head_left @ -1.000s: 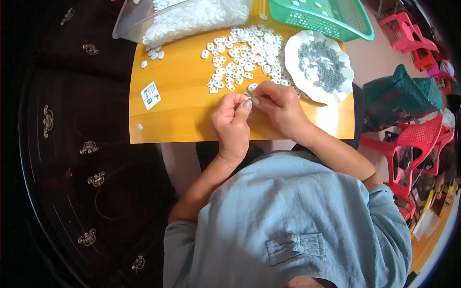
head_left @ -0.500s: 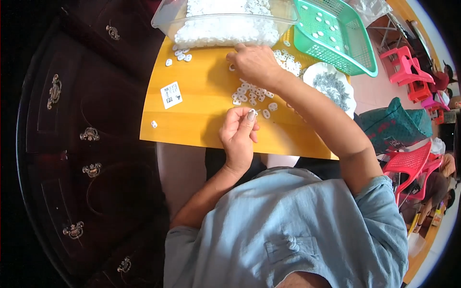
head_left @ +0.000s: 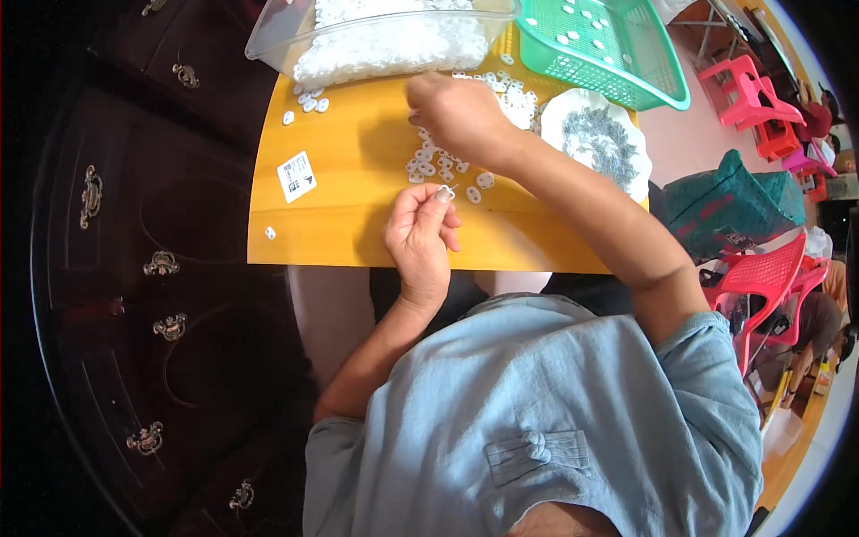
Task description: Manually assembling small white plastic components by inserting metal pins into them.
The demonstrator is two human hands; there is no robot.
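The left hand (head_left: pixel 419 234) pinched a small white piece (head_left: pixel 452 191), which slackening fingers (head_left: pixel 433 212) could drop; toward one o'clock, the right hand (head_left: pixel 463 115) hid its grip.

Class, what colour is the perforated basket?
Green; the basket shows best in the head view.

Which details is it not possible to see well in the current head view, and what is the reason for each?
All in the head view:
- What the right hand touches: hidden beneath the hand itself.
- White piece in the left hand: partly covered by that hand.
- Clear bin: cut off by the top edge.
- Grey bits: too small to tell apart.
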